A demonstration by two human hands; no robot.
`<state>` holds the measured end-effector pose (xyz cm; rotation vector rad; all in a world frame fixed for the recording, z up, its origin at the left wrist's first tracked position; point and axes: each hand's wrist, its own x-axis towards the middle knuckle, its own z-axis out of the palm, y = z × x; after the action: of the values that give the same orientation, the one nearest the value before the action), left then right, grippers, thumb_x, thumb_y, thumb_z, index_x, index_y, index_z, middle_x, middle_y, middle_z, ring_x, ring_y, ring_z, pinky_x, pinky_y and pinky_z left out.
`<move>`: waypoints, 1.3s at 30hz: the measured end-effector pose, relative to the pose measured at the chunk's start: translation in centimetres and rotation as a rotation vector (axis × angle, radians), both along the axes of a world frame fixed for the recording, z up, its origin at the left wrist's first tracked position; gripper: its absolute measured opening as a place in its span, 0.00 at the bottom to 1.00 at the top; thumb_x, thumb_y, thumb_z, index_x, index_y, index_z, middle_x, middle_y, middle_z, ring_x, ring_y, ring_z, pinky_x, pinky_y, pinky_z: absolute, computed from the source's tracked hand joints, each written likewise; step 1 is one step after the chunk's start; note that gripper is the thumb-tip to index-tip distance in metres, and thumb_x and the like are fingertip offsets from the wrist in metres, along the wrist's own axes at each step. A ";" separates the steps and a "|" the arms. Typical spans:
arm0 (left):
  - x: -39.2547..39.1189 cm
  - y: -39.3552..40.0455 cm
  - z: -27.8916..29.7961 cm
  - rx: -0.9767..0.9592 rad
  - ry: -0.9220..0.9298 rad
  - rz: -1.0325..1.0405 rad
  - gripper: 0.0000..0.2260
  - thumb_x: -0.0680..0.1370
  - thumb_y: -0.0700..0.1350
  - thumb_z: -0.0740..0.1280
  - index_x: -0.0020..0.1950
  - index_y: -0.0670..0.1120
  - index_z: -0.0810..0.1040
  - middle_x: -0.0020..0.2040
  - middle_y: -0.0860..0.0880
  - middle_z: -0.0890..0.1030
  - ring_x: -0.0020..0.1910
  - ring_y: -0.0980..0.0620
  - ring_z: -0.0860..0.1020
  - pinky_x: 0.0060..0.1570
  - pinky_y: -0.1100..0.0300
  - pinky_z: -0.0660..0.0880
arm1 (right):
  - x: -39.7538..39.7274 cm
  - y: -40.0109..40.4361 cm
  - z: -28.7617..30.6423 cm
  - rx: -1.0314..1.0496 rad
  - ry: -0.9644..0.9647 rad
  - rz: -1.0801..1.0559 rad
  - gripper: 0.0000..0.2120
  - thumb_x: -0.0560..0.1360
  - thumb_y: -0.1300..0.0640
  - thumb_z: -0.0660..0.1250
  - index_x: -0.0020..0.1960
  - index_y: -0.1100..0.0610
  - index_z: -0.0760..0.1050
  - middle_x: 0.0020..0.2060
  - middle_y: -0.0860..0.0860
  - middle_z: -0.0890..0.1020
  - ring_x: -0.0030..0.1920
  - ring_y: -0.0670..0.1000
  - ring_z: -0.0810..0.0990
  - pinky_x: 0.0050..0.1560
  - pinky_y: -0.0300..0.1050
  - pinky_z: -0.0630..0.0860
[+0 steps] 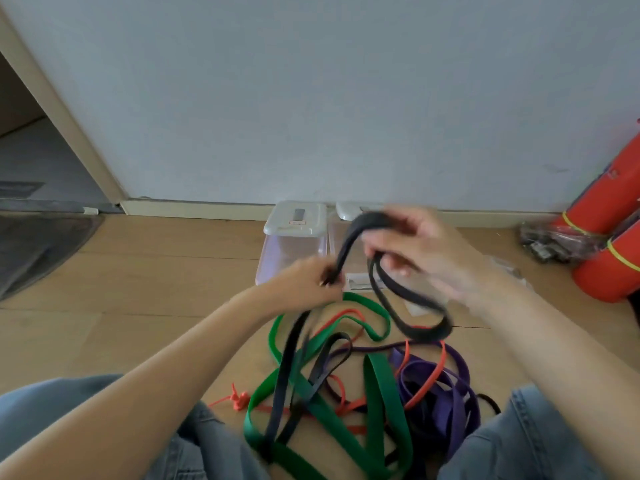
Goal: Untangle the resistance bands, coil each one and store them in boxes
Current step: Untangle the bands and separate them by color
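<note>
Black band (349,244): soft, limp rubber strap arched above the floor pile at 6 o'clock; I judge it light and grippy.
Left hand (311,282): I pinch its lower run.
Right hand (412,244): curled around the loop; hold there.

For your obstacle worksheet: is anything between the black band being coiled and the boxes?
Yes. The left box has its lid on. The black band, held by both hands, trails into the tangle.

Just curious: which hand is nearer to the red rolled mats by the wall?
Right. The right hand is over toward the red rolled mats; the left hand is farther off.
</note>
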<state>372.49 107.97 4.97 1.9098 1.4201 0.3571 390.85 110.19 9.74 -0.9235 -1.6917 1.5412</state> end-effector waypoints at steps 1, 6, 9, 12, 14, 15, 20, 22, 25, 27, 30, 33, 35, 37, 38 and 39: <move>0.1 -0.5 -1.4 -0.102 0.053 -0.043 0.02 0.76 0.40 0.64 0.44 0.45 0.71 0.37 0.52 0.73 0.40 0.52 0.72 0.37 0.68 0.68 | 0.6 0.4 0.6 -0.021 0.173 -0.041 0.03 0.69 0.58 0.70 0.42 0.54 0.81 0.31 0.50 0.80 0.25 0.44 0.72 0.23 0.32 0.67; -0.4 0.6 -0.6 -0.055 0.025 0.080 0.07 0.79 0.39 0.59 0.42 0.46 0.66 0.32 0.51 0.74 0.34 0.51 0.77 0.33 0.65 0.73 | 3.6 1.8 1.2 0.001 -0.052 -0.289 0.05 0.76 0.61 0.65 0.43 0.59 0.77 0.32 0.50 0.82 0.25 0.44 0.73 0.23 0.33 0.69; -2.4 1.8 5.2 0.163 -0.532 0.414 0.09 0.79 0.35 0.57 0.43 0.48 0.65 0.20 0.54 0.71 0.19 0.58 0.71 0.27 0.63 0.74 | 4.4 1.9 -0.4 -0.045 -0.877 -0.117 0.10 0.75 0.56 0.68 0.53 0.59 0.74 0.45 0.55 0.83 0.31 0.45 0.79 0.25 0.35 0.70; -2.7 1.2 7.8 0.307 -0.354 0.314 0.12 0.75 0.33 0.59 0.46 0.51 0.65 0.22 0.54 0.73 0.22 0.57 0.72 0.31 0.63 0.73 | 3.6 1.3 -0.9 -0.018 -0.938 0.102 0.39 0.69 0.47 0.72 0.73 0.51 0.56 0.68 0.50 0.70 0.33 0.43 0.79 0.27 0.33 0.71; -1.1 0.4 7.1 0.275 -0.135 0.205 0.10 0.74 0.35 0.60 0.49 0.49 0.64 0.29 0.50 0.74 0.27 0.53 0.72 0.32 0.59 0.70 | 1.9 0.5 -0.2 0.047 -0.604 0.162 0.40 0.64 0.43 0.74 0.71 0.47 0.61 0.68 0.42 0.69 0.29 0.40 0.76 0.29 0.32 0.72; -0.2 0.1 6.5 0.268 -0.072 0.150 0.10 0.74 0.36 0.61 0.51 0.47 0.64 0.32 0.50 0.73 0.29 0.52 0.71 0.32 0.59 0.70 | 1.2 0.3 -0.3 0.047 -0.483 0.193 0.36 0.64 0.44 0.74 0.69 0.48 0.65 0.64 0.41 0.73 0.29 0.41 0.76 0.30 0.35 0.73; 0.3 0.5 3.6 0.288 -0.027 0.132 0.09 0.75 0.39 0.62 0.51 0.46 0.63 0.35 0.48 0.77 0.32 0.52 0.75 0.36 0.61 0.73 | -1.0 -1.0 -0.6 0.116 -0.431 0.076 0.06 0.74 0.58 0.68 0.50 0.59 0.77 0.36 0.52 0.80 0.28 0.45 0.77 0.29 0.39 0.74; -0.1 0.4 1.5 0.119 -0.126 0.129 0.07 0.76 0.39 0.63 0.51 0.43 0.68 0.39 0.45 0.79 0.37 0.49 0.79 0.43 0.54 0.77 | -1.0 -0.9 0.1 0.038 -0.218 0.021 0.02 0.75 0.64 0.66 0.47 0.61 0.76 0.34 0.52 0.79 0.29 0.47 0.78 0.29 0.37 0.75; -0.2 -0.7 -2.6 -0.082 0.078 -0.019 0.05 0.77 0.42 0.64 0.50 0.41 0.72 0.45 0.43 0.78 0.45 0.46 0.77 0.45 0.61 0.72 | 0.2 -0.2 1.2 0.011 0.166 -0.107 0.05 0.75 0.68 0.63 0.43 0.62 0.76 0.32 0.52 0.80 0.28 0.47 0.77 0.27 0.36 0.74; -0.5 -0.8 -3.8 -0.091 0.174 -0.043 0.03 0.78 0.42 0.62 0.46 0.44 0.69 0.40 0.47 0.74 0.43 0.47 0.73 0.38 0.65 0.68 | 1.1 0.4 1.3 0.060 0.154 -0.197 0.06 0.75 0.68 0.63 0.42 0.62 0.75 0.31 0.52 0.80 0.27 0.48 0.76 0.27 0.39 0.74; -1.8 1.0 -0.7 0.090 0.152 0.120 0.07 0.78 0.43 0.62 0.53 0.43 0.67 0.41 0.48 0.73 0.37 0.51 0.72 0.34 0.62 0.68 | 3.0 1.3 0.3 0.107 -0.381 -0.248 0.02 0.74 0.63 0.65 0.45 0.61 0.76 0.37 0.59 0.82 0.30 0.51 0.78 0.29 0.41 0.75; -3.6 1.5 5.1 0.224 -0.227 0.254 0.10 0.75 0.39 0.66 0.46 0.50 0.66 0.30 0.53 0.74 0.26 0.59 0.68 0.28 0.66 0.66 | 4.1 1.2 -0.5 -0.039 -0.933 0.033 0.22 0.72 0.55 0.70 0.63 0.59 0.69 0.55 0.58 0.80 0.36 0.49 0.81 0.29 0.36 0.75; -2.8 0.5 7.0 0.219 -0.201 0.077 0.14 0.72 0.37 0.66 0.44 0.53 0.65 0.26 0.55 0.74 0.24 0.60 0.65 0.27 0.70 0.65 | 3.2 0.6 -0.6 0.006 -0.859 0.143 0.38 0.69 0.48 0.73 0.73 0.50 0.57 0.68 0.47 0.69 0.34 0.43 0.80 0.31 0.35 0.75; -1.1 -0.3 7.1 0.179 -0.131 -0.052 0.15 0.70 0.38 0.66 0.44 0.54 0.63 0.27 0.55 0.76 0.25 0.60 0.66 0.28 0.70 0.64 | 1.5 -0.1 -0.7 0.082 -0.599 0.226 0.34 0.68 0.48 0.74 0.69 0.46 0.63 0.62 0.39 0.73 0.31 0.39 0.78 0.31 0.33 0.74; -0.4 -0.4 6.8 0.194 -0.123 -0.063 0.15 0.70 0.38 0.66 0.44 0.54 0.63 0.30 0.53 0.77 0.25 0.60 0.67 0.29 0.69 0.64 | 0.7 -0.4 -0.9 0.089 -0.486 0.248 0.26 0.69 0.52 0.74 0.64 0.49 0.70 0.55 0.41 0.78 0.30 0.39 0.77 0.30 0.33 0.74; 0.0 -0.3 6.4 0.205 -0.135 -0.063 0.15 0.70 0.38 0.67 0.44 0.54 0.63 0.33 0.49 0.79 0.26 0.60 0.67 0.29 0.69 0.64 | 0.0 -0.7 -0.9 0.076 -0.400 0.236 0.17 0.71 0.56 0.72 0.58 0.52 0.74 0.48 0.45 0.81 0.29 0.40 0.77 0.28 0.34 0.74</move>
<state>372.52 107.65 11.35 2.0468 1.2719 0.6100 390.86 109.45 8.79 -1.0770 -2.1933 1.4966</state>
